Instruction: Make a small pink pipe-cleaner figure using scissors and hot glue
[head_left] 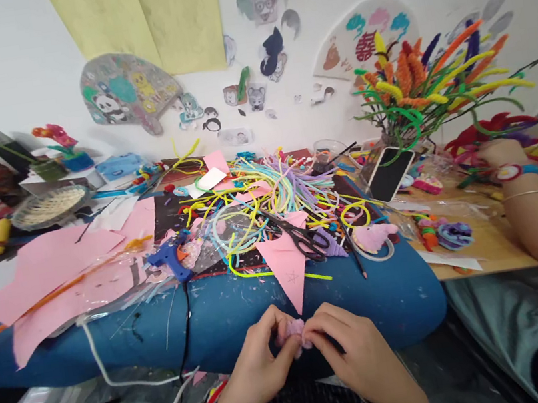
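Between my two hands, just off the table's front edge, is a small fuzzy pink piece, which looks like bent pipe cleaner. My left hand pinches its left side between thumb and fingers. On the other side, the fingertips of my right hand are closed on it too. Much of the piece is hidden by the fingers. Just beyond lies a pointed pink paper scrap with a star drawn on it. Black scissors rest across its top.
A heap of pipe cleaners covers the middle of the table. A blue glue gun with a black cord lies left, near pink paper sheets. At right are a phone, a vase of pipe-cleaner flowers and another person's arm.
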`<state>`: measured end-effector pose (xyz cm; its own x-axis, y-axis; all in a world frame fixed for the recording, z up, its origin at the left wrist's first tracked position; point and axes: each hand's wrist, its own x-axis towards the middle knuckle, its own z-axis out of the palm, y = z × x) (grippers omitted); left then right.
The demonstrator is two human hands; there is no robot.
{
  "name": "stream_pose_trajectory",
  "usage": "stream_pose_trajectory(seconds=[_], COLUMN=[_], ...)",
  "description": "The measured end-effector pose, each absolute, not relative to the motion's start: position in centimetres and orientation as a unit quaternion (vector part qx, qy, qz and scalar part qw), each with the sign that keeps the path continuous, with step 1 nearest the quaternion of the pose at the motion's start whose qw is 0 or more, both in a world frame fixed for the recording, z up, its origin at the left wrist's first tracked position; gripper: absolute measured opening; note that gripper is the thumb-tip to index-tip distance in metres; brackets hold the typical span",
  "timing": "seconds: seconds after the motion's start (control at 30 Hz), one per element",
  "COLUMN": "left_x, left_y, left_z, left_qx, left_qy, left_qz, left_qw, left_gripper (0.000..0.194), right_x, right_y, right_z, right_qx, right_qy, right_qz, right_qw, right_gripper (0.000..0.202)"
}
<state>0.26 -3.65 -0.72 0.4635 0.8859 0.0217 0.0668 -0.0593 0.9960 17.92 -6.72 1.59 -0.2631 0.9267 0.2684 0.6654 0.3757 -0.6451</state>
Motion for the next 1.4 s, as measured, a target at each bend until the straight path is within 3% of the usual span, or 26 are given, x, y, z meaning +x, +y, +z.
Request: stream_pose_trajectory(seconds=[0.13, 0.27, 0.4, 0.57, 0.77, 0.9, 1.1, 1.4], left_x=[-0.2, 0.0, 0.5, 0.8, 0.7, 0.1, -0.8, -0.7], left_y=[-3.2, -2.8, -2.9, -3.2, -3.5, -3.5, -3.4, -3.0], left_z=[-0.7, -0.9, -1.0, -1.7, -2.4, -1.8, -0.9, -0.8], left_qx=[0.54, 0.472, 0.434, 0.459, 0.517, 0.588, 0.631, 0.489], left_qy=[0.33, 0.305, 0.338, 0.386, 0.433, 0.443, 0.4, 0.317], left_qz=[0.369, 0.42, 0.506, 0.56, 0.55, 0.488, 0.416, 0.482], left_qw=[0.68, 0.713, 0.664, 0.572, 0.493, 0.469, 0.518, 0.654], left_gripper=[0.033, 0.04, 0.041, 0.037, 0.029, 0.023, 0.025, 0.037], right_x=[18.1, 17.1, 15.7, 15.0, 15.1, 15.5, 16.9, 16.3], right_y=[-5.5, -4.8, -4.8, -5.6, -6.6, -7.0, -6.0, -3.8], right_z=[1.1, 0.0, -1.1, -1.4, 0.0, 1.1, 1.8, -0.7], right_qx=[-0.488, -0.479, -0.481, -0.486, -0.489, -0.478, -0.468, -0.427], right_qy=[-0.72, -0.691, -0.697, -0.747, -0.781, -0.797, -0.793, -0.655], right_qz=[0.3, 0.305, 0.25, 0.161, 0.045, 0.032, 0.156, 0.379], right_qw=[0.391, 0.448, 0.469, 0.424, 0.386, 0.369, 0.356, 0.494], right_gripper=[0.014, 0.013, 0.015, 0.017, 0.016, 0.018, 0.015, 0.016])
